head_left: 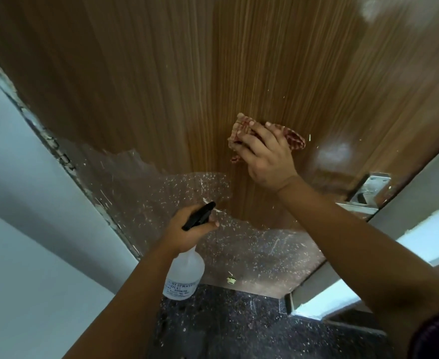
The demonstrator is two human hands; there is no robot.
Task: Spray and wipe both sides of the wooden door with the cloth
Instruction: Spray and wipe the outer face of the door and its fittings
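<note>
Wiping step: right hand (263, 154) pressed crumpled red-checked cloth (293, 137) on brown wooden door (161, 86); left hand (190, 229), at 7 o'clock, grasped translucent spray bottle (184, 275). Next likely: respray film-covered lower panel (252, 257).

One camera on the person's head looks forward and down, very close to the door (187, 86), with both hands just below it.
</note>
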